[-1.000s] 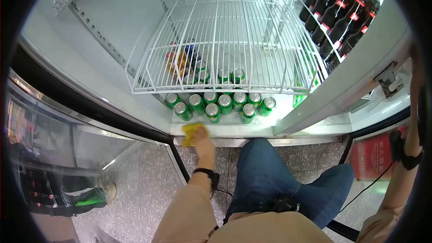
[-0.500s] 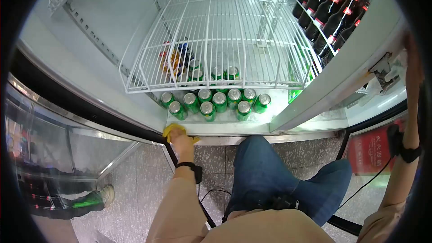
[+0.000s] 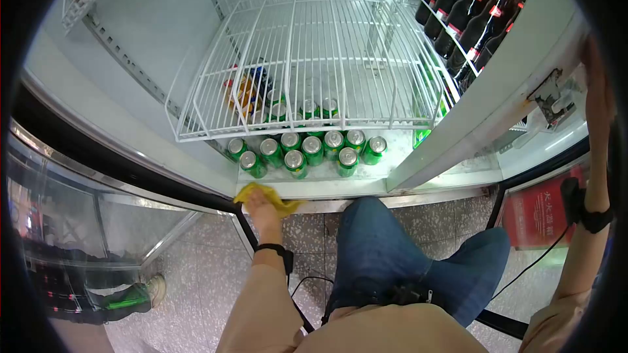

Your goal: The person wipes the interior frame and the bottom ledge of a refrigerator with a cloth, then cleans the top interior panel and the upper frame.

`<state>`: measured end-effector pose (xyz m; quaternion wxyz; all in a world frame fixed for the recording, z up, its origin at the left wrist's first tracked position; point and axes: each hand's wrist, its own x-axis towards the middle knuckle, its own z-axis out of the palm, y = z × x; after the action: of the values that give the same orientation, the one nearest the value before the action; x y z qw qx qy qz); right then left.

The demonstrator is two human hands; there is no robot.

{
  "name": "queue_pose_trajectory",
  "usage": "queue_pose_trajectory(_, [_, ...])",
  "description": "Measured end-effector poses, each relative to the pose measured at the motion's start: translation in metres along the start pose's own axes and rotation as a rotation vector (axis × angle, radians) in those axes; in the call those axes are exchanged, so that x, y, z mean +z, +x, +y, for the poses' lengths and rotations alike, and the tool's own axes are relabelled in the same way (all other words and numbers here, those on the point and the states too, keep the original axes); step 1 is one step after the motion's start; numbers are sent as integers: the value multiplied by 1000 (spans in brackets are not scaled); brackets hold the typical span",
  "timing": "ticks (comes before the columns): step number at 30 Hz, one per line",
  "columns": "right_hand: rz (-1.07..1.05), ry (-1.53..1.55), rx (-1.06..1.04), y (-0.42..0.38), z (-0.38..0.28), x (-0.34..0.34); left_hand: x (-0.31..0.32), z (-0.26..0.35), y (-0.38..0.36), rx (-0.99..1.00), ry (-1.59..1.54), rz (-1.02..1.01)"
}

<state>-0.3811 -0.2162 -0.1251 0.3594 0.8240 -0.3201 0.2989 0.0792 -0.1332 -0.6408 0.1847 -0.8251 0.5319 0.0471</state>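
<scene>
Under my left hand (image 3: 263, 214) is a yellow cloth (image 3: 278, 204), held against the front sill (image 3: 314, 206) of an open fridge, near its left corner. My right hand (image 3: 596, 75) is raised at the far right edge beside the fridge's right side; its fingers are dark and blurred, and I cannot make out what they touch. Several green cans (image 3: 313, 150) stand on the fridge floor behind the sill, partly below an otherwise bare white wire shelf (image 3: 301, 62).
Dark bottles with red caps (image 3: 484, 23) stand on a shelf behind the white centre post (image 3: 490, 95). Orange cans (image 3: 245, 95) sit under the wire shelf. A red box (image 3: 543, 216) is at the right. Another person's shoe (image 3: 157, 291) shows at the lower left.
The yellow cloth is more spread out and reaches further right along the sill under my left hand. The view has shifted slightly, so the shelf and cans appear further left.
</scene>
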Motion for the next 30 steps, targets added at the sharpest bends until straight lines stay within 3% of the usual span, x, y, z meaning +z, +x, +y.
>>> queue_pose_trajectory(2, [-26,-88,-152,3,9,6,31,-13,14,-78,-40,72])
queue_pose_trajectory(5, [115,97,-118,-1,2,13,43,-2,21,-165,-102,163])
queue_pose_trajectory(7, [43,106,64,-1,-11,9,43,27,12,-119,21,109])
queue_pose_trajectory(8, [20,113,125,-1,-15,10,39,43,-2,-51,72,147])
queue_pose_trajectory(11, [107,67,22,-2,-8,13,11,91,-45,221,26,169])
queue_pose_trajectory(12, [91,146,36,-3,-5,13,15,101,-50,223,25,169])
queue_pose_trajectory(14, [75,221,45,-2,16,19,22,117,-54,543,-570,306])
queue_pose_trajectory(15, [26,-41,609,1,42,30,19,120,-50,547,-571,309])
queue_pose_trajectory(17, [-28,-322,1167,-2,51,33,6,130,-38,932,-633,343])
queue_pose_trajectory(22, [107,-428,434,-37,21,12,-33,177,-20,1151,-460,281])
queue_pose_trajectory(24, [136,-444,284,-39,25,10,-28,172,-19,1137,-527,295])
queue_pose_trajectory(25, [142,-248,264,-43,34,9,-22,166,-20,1128,-592,301])
queue_pose_trajectory(26, [138,-156,259,-45,39,4,-3,150,-13,1088,-672,229])
queue_pose_trajectory(27, [133,-64,254,-48,43,0,1,122,-12,1035,-408,313])
queue_pose_trajectory(29, [-27,-408,-20,-49,47,-9,14,71,-5,825,-332,282])
queue_pose_trajectory(30, [-74,-516,-117,-49,47,-9,14,47,2,810,-270,349])
